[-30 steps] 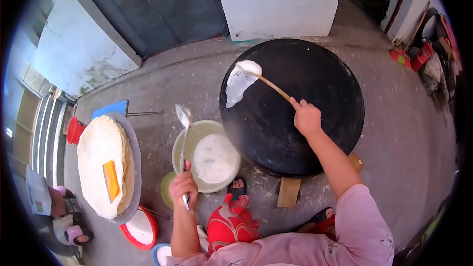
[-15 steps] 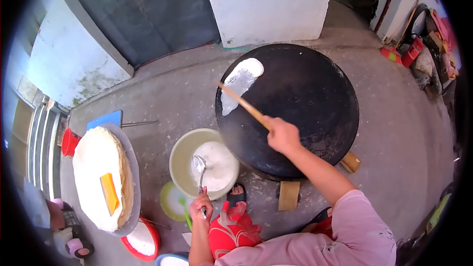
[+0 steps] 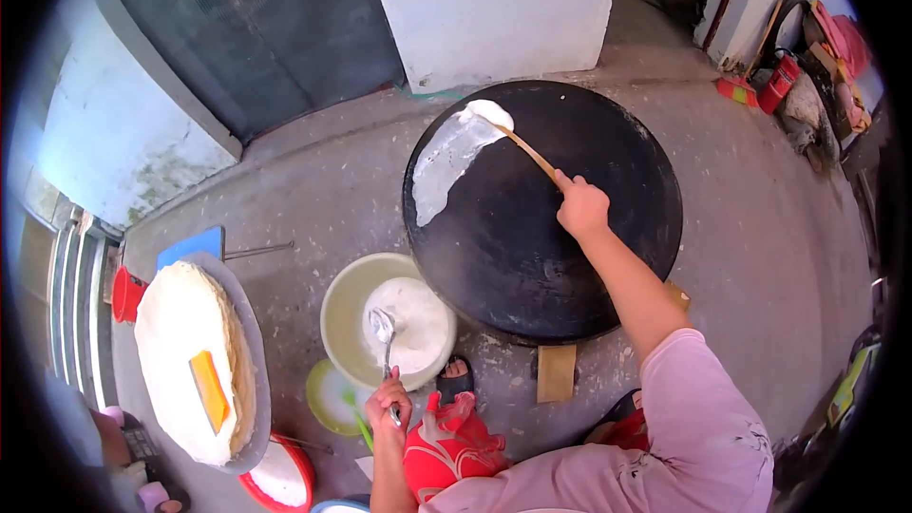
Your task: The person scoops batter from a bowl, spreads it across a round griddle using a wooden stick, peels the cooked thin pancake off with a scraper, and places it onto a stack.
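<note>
My right hand (image 3: 582,204) grips a wooden batter spreader (image 3: 529,153) over a large round black griddle (image 3: 551,266). The spreader's far end touches a white blob of batter near the griddle's back edge. A thin film of batter (image 3: 445,157) curves down the griddle's left side. In my left hand (image 3: 389,401) is a metal ladle (image 3: 383,325), its batter-coated bowl held over white batter (image 3: 410,323) in a pale basin (image 3: 335,299). This basin stands against the griddle's near left side.
Left of the basin, a stack of thin pancakes (image 3: 180,342) carries an orange-handled scraper (image 3: 212,391). Near it are a red tub (image 3: 302,473) of white stuff, a green dish (image 3: 321,399) and a red cup (image 3: 125,294). A wooden block (image 3: 557,372) is under the griddle.
My right hand has swung the spreader up and to the right, from the film's middle to the blob. The batter film reaches further along the left edge. My left hand stays put.
</note>
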`<state>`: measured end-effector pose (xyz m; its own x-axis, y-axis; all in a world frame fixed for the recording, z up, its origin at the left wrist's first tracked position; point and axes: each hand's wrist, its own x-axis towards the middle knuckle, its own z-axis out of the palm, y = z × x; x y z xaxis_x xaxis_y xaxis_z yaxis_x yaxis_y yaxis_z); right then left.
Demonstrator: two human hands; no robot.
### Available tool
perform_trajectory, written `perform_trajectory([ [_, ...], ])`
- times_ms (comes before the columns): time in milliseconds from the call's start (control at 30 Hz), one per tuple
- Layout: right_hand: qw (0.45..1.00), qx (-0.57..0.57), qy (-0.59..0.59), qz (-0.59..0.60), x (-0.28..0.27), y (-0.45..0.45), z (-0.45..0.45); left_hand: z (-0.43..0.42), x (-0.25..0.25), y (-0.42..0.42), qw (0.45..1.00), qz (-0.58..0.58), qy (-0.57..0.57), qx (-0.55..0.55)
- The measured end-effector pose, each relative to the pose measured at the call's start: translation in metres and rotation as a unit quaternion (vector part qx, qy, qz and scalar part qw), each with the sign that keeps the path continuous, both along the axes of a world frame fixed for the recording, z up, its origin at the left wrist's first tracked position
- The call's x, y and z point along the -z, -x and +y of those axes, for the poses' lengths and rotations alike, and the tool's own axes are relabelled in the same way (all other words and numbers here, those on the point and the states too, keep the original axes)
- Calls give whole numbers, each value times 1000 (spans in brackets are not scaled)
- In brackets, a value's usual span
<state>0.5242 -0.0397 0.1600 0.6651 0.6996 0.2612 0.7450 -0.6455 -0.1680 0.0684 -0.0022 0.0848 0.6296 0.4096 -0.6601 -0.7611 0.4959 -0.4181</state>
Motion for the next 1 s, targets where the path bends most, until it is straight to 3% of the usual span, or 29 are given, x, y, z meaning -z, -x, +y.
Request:
perform_trajectory([
  [100,976,16,-94,196,-5,37,11,2,8,2,1000,-8,-24,8],
  [133,979,-61,-137,140,-5,54,10,3,8,-1,1000,-12,-24,9],
  [200,995,-79,-27,58,-10,56,23,1,6,-1,1000,4,-7,4],
  [267,999,11,42,-25,-8,14,30,0,2,-2,1000,6,-2,9],
  [300,999,11,-6,-46,-9,-1,23,0,0,-1,1000,1,-2,10],
  [400,989,42,-90,106,2,16,6,2,14,6,999,-12,-30,12],
  [433,983,21,-116,142,11,33,-2,3,9,3,999,-7,-30,13],
  [467,977,-82,-170,99,25,53,-13,4,6,0,999,-12,-30,15],
  [533,992,-94,-41,71,0,64,-20,4,5,-2,999,45,-28,11],
  [633,999,38,-20,-22,2,-7,-17,-2,6,2,999,44,-25,20],
  [733,986,84,-43,136,-17,13,-13,4,5,0,999,34,-28,29],
  [767,976,83,-95,178,-11,31,-8,4,6,-1,998,37,-30,30],
  [800,979,37,-71,185,-24,52,-3,4,5,-4,999,33,-31,28],
  [867,995,-32,-31,86,-3,50,18,3,3,-5,998,45,-29,27],
  [900,998,-10,46,36,-8,33,24,1,1,-4,998,51,-27,29],
  [933,998,37,42,-22,6,2,27,-1,-1,-5,998,49,-24,27],
  [1000,997,73,21,20,0,-27,8,2,-2,0,998,48,-25,28],
])
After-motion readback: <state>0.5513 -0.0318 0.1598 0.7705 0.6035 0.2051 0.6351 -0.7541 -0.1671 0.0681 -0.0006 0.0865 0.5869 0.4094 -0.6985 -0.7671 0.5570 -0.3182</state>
